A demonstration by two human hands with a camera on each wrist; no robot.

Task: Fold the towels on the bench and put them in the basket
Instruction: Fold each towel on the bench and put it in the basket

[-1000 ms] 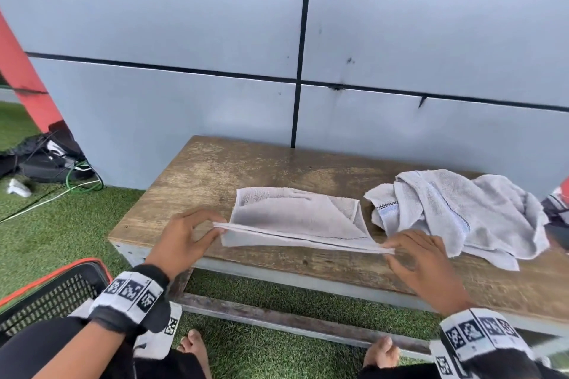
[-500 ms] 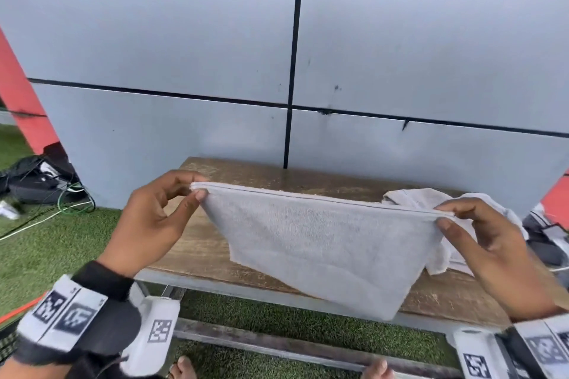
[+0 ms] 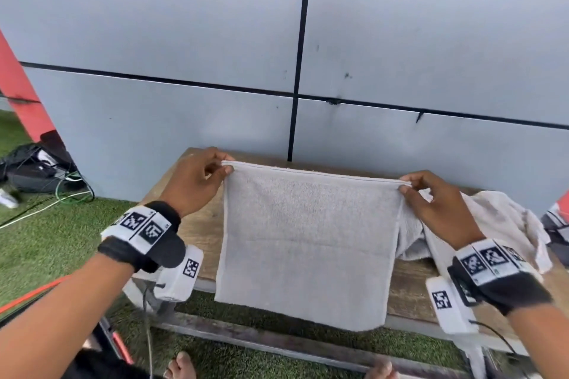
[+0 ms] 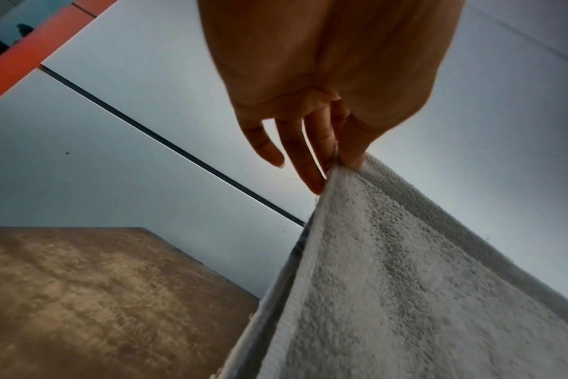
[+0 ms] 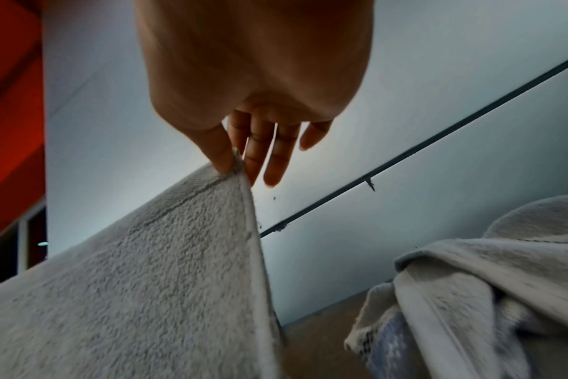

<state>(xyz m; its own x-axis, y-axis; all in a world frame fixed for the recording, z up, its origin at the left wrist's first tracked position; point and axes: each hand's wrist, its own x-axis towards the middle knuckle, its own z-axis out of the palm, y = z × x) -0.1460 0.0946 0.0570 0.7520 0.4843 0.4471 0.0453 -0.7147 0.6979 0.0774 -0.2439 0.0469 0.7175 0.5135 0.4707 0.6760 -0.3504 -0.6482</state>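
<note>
Grey towel held up flat in front of the wooden worktop, one top corner in each hand.

Grey wall panels with dark seams stand behind the worktop, and green turf lies below and to the left. The towel hangs doubled from its taut top edge, its lower edge dropping past the worktop's front rim. A crumpled pile of towels lies on the right end of the worktop, behind the right hand. The left hand has its grip closed on the towel's top left corner, pinched between thumb and fingers; the right hand pinches the top right corner the same way. Both wrists wear black bands with white marker tags. An orange strip at the lower left edge may be the basket; I cannot tell.
</note>
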